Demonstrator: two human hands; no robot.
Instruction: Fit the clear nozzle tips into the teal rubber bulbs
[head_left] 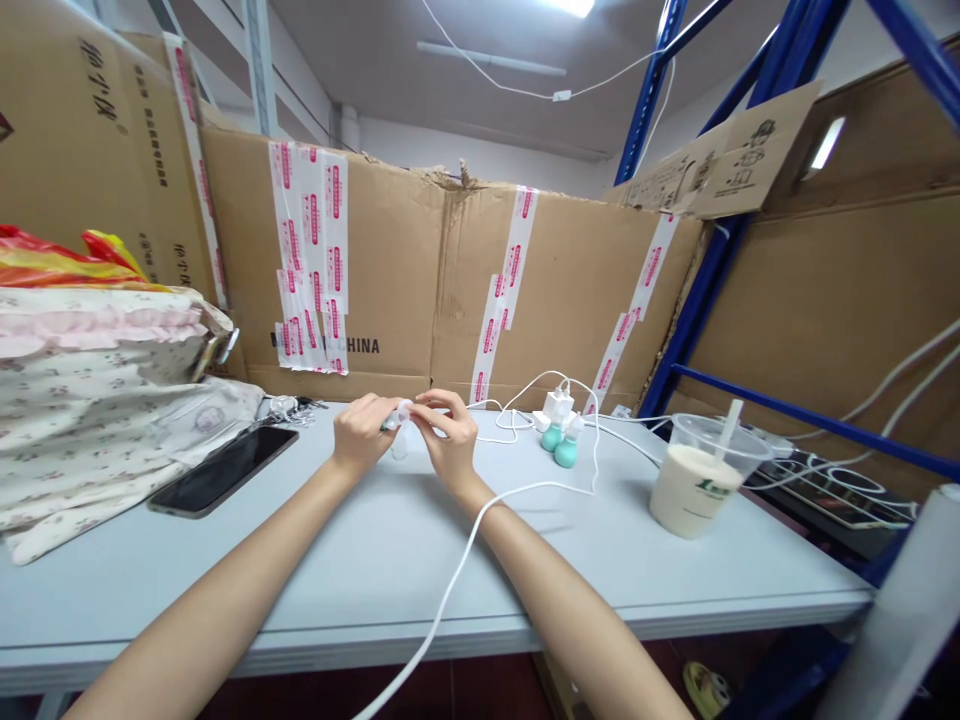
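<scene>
My left hand [363, 432] is closed around a small clear plastic piece [403, 410] with a bit of green at its left end, partly hidden by the fingers. From the other side, my right hand [448, 432] pinches the same piece between thumb and fingers. Just below the fingertips shows a small translucent cap-like part [400, 446]; I cannot tell whether it stands on the table or hangs from the piece. To the right of my hands, two small teal bulbs with clear tops [566, 453] stand on the grey table [360, 570].
A white charger [558, 404] sits behind the bulbs, and its white cable [480, 520] crosses my right forearm. On the right stands a drink cup [690, 490] with a straw. At left lie a phone [225, 470], keys [304, 410] and a floral cloth bag [97, 400]. Cardboard [397, 270] walls the back.
</scene>
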